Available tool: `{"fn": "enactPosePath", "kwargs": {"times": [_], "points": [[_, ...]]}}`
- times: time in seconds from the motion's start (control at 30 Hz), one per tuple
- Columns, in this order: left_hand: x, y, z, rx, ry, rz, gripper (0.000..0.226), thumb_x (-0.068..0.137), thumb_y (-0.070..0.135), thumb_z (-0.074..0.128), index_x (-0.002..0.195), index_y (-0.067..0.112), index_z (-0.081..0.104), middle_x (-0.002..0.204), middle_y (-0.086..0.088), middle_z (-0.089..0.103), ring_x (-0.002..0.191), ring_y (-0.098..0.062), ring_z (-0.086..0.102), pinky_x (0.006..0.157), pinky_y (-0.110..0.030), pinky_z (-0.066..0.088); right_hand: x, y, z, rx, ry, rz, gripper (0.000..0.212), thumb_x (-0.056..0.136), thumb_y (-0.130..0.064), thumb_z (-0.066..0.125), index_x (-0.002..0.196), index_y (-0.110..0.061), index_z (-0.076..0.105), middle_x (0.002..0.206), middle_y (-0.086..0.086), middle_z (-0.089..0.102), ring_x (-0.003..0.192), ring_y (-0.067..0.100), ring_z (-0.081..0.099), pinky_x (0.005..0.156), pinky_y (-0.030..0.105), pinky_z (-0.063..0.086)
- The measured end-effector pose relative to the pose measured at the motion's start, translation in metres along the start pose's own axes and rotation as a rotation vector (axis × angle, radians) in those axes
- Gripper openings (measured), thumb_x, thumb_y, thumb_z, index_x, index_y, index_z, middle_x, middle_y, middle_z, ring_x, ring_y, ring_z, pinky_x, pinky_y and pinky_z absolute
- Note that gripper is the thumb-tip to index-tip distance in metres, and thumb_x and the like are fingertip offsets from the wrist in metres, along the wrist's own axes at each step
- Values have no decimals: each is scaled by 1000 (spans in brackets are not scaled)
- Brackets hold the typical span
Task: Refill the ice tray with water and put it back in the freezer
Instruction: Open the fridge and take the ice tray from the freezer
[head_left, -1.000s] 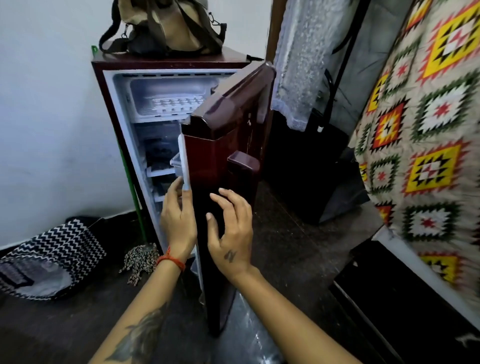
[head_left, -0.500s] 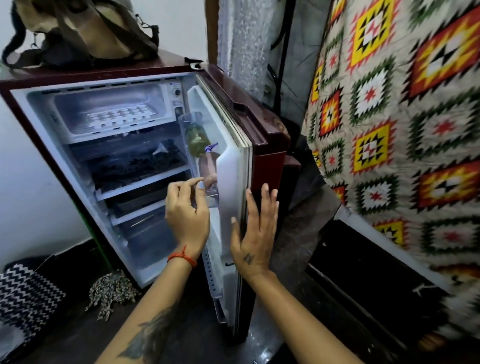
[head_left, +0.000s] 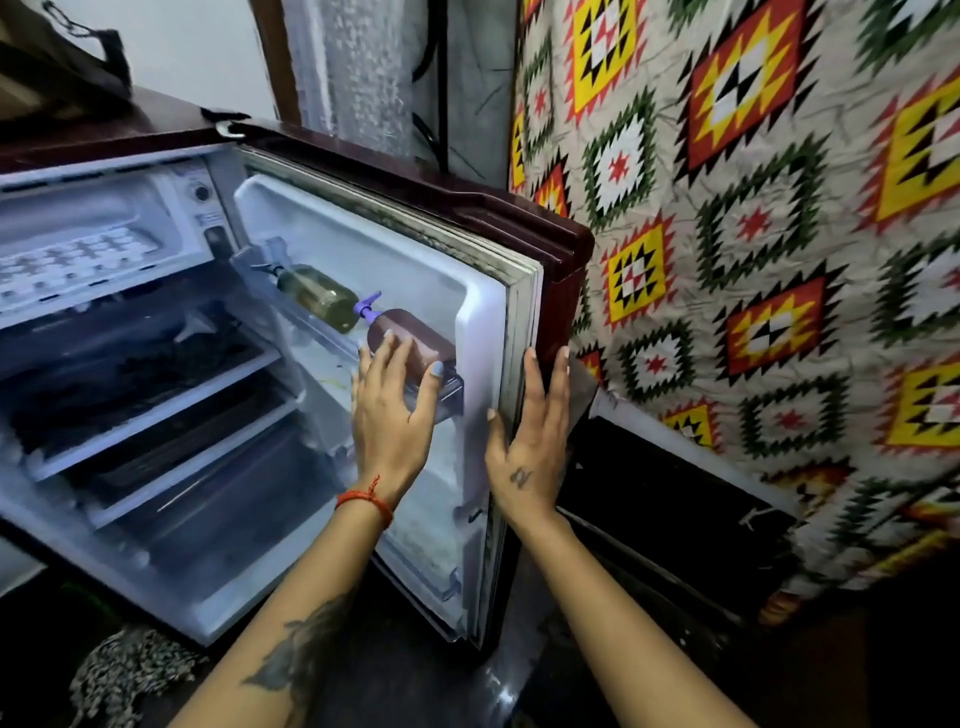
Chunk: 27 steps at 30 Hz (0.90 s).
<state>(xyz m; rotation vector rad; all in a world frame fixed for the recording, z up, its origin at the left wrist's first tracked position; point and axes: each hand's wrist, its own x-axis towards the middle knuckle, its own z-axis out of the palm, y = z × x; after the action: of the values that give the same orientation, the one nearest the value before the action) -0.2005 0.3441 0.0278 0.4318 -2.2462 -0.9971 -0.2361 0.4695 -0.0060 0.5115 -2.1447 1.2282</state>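
Hands (head_left: 395, 415) (head_left: 530, 447) on open fridge door (head_left: 467, 322)

The fridge door (head_left: 563, 260) is dark maroon outside and white inside; the ice tray (head_left: 67, 260) is white; one bottle (head_left: 319, 297) is olive green, the other bottle (head_left: 410, 340) brown with a purple pump; the blanket (head_left: 779, 234) shows yellow, red, green and black diamonds on beige; the wrist thread (head_left: 363, 500) is orange-red.

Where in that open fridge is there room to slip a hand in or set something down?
Free: the freezer space above the ice tray, and the lower door shelf below the left hand. Crowded: the upper door shelf, filled by two bottles, and the dark-packed middle shelves.
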Motion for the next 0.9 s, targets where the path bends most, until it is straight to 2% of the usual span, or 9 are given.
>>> {"fn": "enactPosePath", "kwargs": {"times": [0.07,0.17,0.33,0.47,0.53,0.67,0.77,0.9], "points": [[9,2,11,20,10,33,58,91,48,37,140,18,42,152,0,33,146,-17,10,120,-40,8,12,14,2,-6,0,32,75,85,-7,59,147,-24,22,158,12,9,146,20,6,114,43,25],[24,3,29,52,44,55,60,89,49,40,140,17,43,153,-1,32,146,-19,11,119,-34,3,32,34,4,-11,-4,64,77,87,-9,62,147,-28,16,158,14,9,145,23,8,115,37,19],[55,12,64,87,54,50,65,86,50,43,141,16,41,154,-4,29,147,-20,10,117,-30,0,67,71,12,0,14,80,78,87,-13,63,146,-29,15,157,14,13,144,25,14,114,14,-1],[71,18,93,98,88,49,70,84,59,39,140,17,42,154,-3,30,146,-19,11,117,-31,-1,93,97,19,17,10,114,77,88,-14,61,147,-30,13,158,11,14,144,19,14,114,26,11],[77,22,106,105,93,43,69,82,62,37,139,23,44,154,-1,29,146,-17,10,118,-34,-2,105,107,21,26,19,117,76,88,-14,59,148,-28,14,158,11,16,143,14,13,114,27,13],[92,31,128,207,88,18,53,86,57,40,135,38,45,155,4,25,147,-16,8,115,-39,-13,128,124,28,32,10,158,72,91,-15,57,149,-24,14,157,12,19,144,23,20,114,29,15],[102,38,140,281,75,-13,53,88,61,40,137,42,39,156,6,22,147,-15,6,112,-41,-19,141,134,32,28,-20,187,70,93,-16,55,148,-25,13,157,12,18,144,25,19,114,32,16],[115,45,154,340,69,-75,58,88,61,44,141,41,33,156,7,23,147,-15,6,112,-48,-18,158,146,35,57,-65,236,68,95,-18,53,151,-21,15,158,10,16,145,24,17,115,35,16]]}}
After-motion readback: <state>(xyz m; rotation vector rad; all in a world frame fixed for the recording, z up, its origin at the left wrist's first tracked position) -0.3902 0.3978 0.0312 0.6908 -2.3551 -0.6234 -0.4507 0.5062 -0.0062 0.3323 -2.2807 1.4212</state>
